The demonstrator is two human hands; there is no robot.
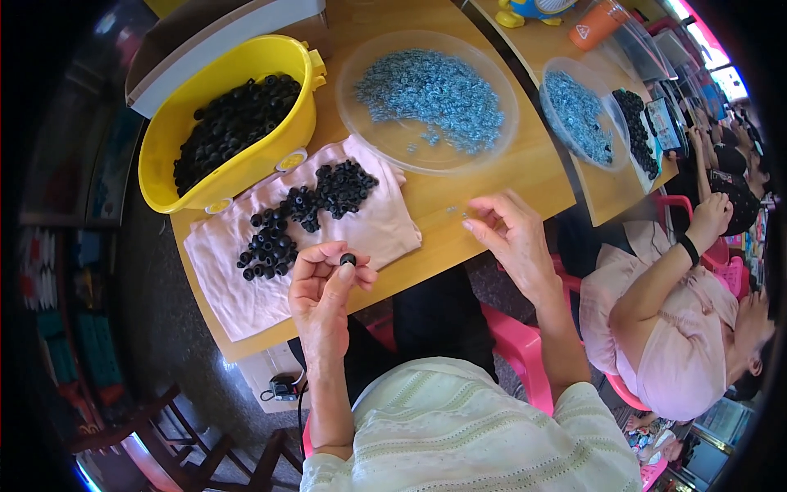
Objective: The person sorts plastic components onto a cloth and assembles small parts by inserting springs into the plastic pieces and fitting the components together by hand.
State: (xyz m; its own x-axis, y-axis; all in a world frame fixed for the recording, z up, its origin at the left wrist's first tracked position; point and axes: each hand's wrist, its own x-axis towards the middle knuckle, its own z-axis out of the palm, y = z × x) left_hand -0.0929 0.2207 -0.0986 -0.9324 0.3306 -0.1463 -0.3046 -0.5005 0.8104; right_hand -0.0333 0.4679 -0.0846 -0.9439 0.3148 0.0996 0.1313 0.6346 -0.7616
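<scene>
That little black ring (348, 259) pinched at the fingertips of the left hand (321, 289) above the worktop (492, 176) edge looks light, rubbery and easy to fumble, so grip its rim, while the right hand (512, 238) hovers loosely spread, holding nothing I can see.

A yellow tub (238, 156) holds black rings (234, 119); more black rings (307, 213) lie on a pale pink cloth (246, 295). Silvery blue washers (434, 86) fill a clear dish (369, 123). The table (492, 176) is light wood, the chair (525, 353) bright pink, the shirt (459, 435) cream with ribbed stripes.
</scene>
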